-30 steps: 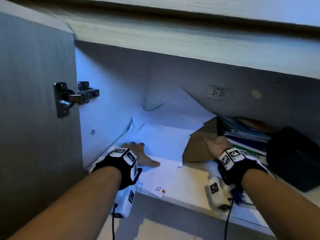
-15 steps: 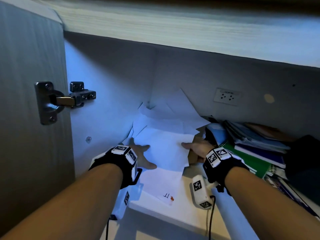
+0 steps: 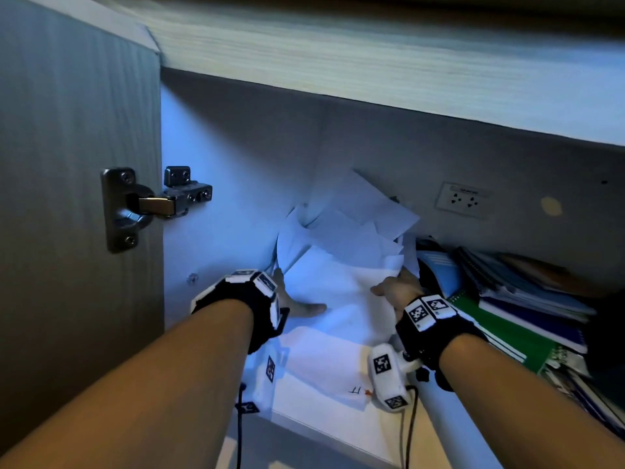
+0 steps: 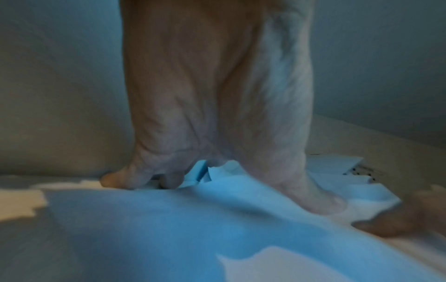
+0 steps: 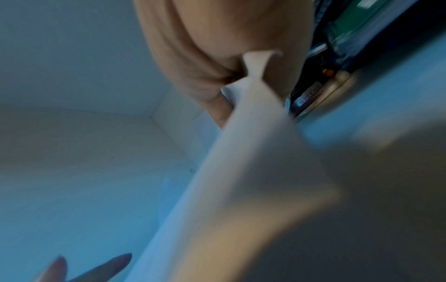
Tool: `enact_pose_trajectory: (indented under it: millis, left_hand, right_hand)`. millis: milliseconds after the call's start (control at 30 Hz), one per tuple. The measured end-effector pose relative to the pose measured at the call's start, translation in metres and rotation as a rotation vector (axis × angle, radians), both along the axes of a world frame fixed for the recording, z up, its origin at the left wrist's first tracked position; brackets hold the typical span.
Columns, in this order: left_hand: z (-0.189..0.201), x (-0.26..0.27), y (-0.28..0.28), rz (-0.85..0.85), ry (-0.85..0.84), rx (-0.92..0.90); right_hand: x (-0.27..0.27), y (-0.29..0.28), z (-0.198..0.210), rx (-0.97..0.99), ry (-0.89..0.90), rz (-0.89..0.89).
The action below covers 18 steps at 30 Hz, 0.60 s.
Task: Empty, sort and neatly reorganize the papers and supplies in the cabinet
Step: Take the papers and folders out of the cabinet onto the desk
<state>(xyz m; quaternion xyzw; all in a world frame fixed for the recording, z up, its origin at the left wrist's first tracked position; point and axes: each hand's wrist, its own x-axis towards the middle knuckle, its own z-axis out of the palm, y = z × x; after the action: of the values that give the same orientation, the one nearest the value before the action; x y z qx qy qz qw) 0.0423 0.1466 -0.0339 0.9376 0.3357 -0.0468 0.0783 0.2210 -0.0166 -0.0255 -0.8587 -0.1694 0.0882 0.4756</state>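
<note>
A loose pile of white papers (image 3: 341, 265) lies in the left rear corner of the cabinet, with some sheets leaning up the back wall. My left hand (image 3: 297, 304) rests on the pile's left edge, its thumb laid flat on the top sheet. In the left wrist view the fingertips (image 4: 166, 181) press down and the papers (image 4: 217, 219) bunch up beside them. My right hand (image 3: 395, 289) grips the pile's right edge. The right wrist view shows a sheet (image 5: 241, 152) pinched between the thumb and fingers of that hand (image 5: 229, 57).
A messy stack of notebooks (image 3: 514, 292), one with a green cover (image 3: 500, 330), fills the shelf right of the papers. The open cabinet door (image 3: 67, 198) and its hinge (image 3: 152, 204) stand at the left. An outlet (image 3: 463, 199) sits in the back wall. The shelf's front edge (image 3: 321, 431) is near.
My right hand has moved left from a brown sheet to the right edge of the papers and taken hold. The pile is pushed closer together. My left hand has stayed on the papers.
</note>
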Motion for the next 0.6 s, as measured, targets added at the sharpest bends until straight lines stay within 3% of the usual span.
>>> enact_pose_trajectory:
  millis: [133,267,367,433,600]
  left_hand:
    - [0.005,0.001,0.002,0.073,-0.047,-0.110]
    - [0.008,-0.002,0.015,0.174,-0.220,-0.329]
    - [0.015,-0.005,0.005,0.186,-0.399,-0.515]
    - [0.028,-0.009,-0.011,0.180,-0.470,-0.543]
    - [0.040,-0.018,-0.042,0.151,-0.404,-0.802]
  right_hand:
    - [0.002,-0.040,0.003,0.105,0.047,-0.025]
    - [-0.001,-0.089,0.004,0.302,0.199,-0.010]
    - [-0.018,-0.125,0.015,0.331,0.239,0.034]
    - [-0.030,-0.146,0.018,0.366,0.274,0.084]
    - [-0.059,-0.184,0.022,0.419,0.367,0.192]
